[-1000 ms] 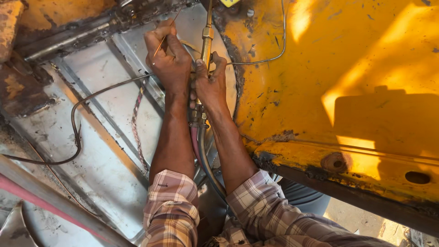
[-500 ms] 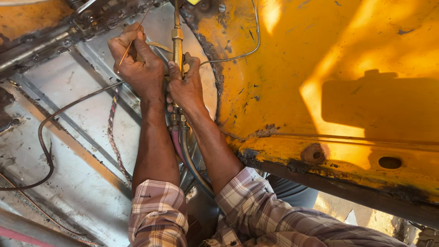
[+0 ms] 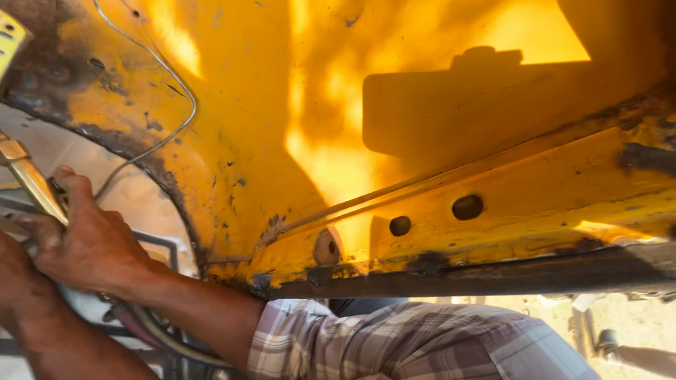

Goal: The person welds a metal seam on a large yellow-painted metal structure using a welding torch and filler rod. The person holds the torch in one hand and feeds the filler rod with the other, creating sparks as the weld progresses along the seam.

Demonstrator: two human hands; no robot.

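Brass-coloured torch (image 3: 28,179), slim and metallic, slants at the far left of the head view, just left of the yellow body panel (image 3: 366,134); only a short length shows, its tip cut off by the frame edge. Hoses (image 3: 151,331), one dark and one reddish, run below the hands, under the panel's rusted curved edge.

Right hand (image 3: 88,243) is closed round the torch, thumb raised along its shaft, knuckles toward the panel. Left hand (image 3: 13,278) is mostly out of frame at the left edge, pressed against the right one; whether it grips anything cannot be told. A checked sleeve (image 3: 394,341) lies below the panel's dark lower rail (image 3: 493,274).

Panel condition: yellow paint scorched and rust-spotted, blackened along the curved cut-out, with two dark holes (image 3: 468,206) and a round patch near the rail. A thin wire (image 3: 165,77) loops across its upper left. A blocky shadow falls on the upper right of the panel.

Against the earlier frame: the view has swung right and closer, so the panel now fills it, the hands have moved to the left edge, and the grey floor sheet is nearly gone from sight.

No containers are seen.
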